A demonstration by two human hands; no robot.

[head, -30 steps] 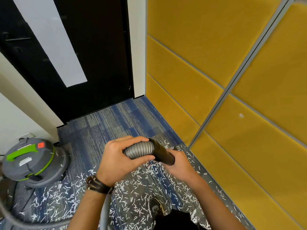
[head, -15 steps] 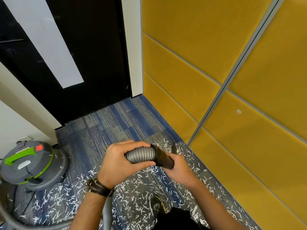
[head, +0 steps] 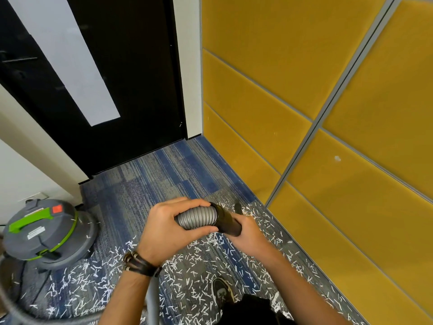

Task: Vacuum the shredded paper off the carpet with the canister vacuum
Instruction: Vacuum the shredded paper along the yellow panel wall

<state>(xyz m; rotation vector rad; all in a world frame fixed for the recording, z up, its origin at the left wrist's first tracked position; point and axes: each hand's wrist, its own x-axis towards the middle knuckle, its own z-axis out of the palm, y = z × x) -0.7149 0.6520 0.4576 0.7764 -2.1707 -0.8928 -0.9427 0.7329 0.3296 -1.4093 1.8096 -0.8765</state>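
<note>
black door (head: 131,95), yellow wall panels (head: 269,71), shoe (head: 221,293)

- left hand (head: 168,231) wrapped round hose (head: 199,218), fingers over the top, thumb underneath
- right hand (head: 249,234) grips black wand end (head: 228,222) from below
- both forearms stretched forward, hands close together

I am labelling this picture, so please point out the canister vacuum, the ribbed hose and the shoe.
canister vacuum (head: 61,229): head view, on its grey lid.
ribbed hose (head: 199,216): head view, on the bare grey ribs.
shoe (head: 221,293): head view, on its upper.
</note>
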